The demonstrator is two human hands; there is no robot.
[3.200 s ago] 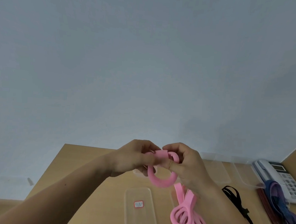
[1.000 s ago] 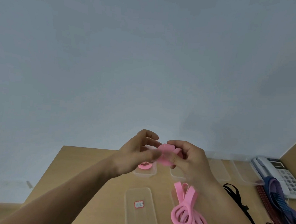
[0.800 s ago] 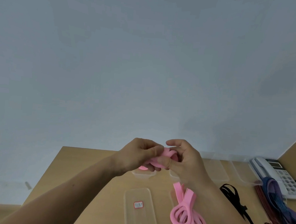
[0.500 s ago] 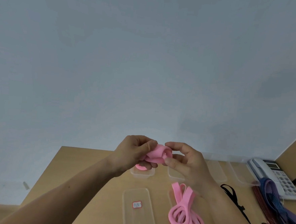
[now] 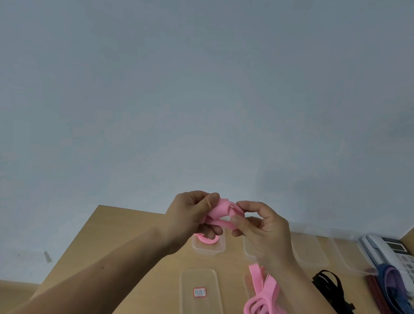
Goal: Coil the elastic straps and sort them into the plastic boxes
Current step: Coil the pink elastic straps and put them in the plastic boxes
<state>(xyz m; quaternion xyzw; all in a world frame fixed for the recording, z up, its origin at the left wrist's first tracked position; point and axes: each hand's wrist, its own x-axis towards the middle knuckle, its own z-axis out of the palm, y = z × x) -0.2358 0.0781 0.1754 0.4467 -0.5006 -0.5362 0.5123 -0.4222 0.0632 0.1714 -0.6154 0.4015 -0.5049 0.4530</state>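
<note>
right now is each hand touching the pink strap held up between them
Touching. The head view shows the left hand and the right hand each pinching the pink strap with curled fingers.

The left hand [image 5: 189, 217] covers one end of the pink strap [image 5: 219, 210] and part of the pink coil [image 5: 206, 240] in the plastic box [image 5: 209, 251]. The right hand [image 5: 267, 232] hides most of the next box [image 5: 247, 250]. The red label [image 5: 199, 292] is too small to read. The bottom edge cuts off the pink pile [image 5: 263, 313] and the blue and purple straps [image 5: 392, 292].
</note>
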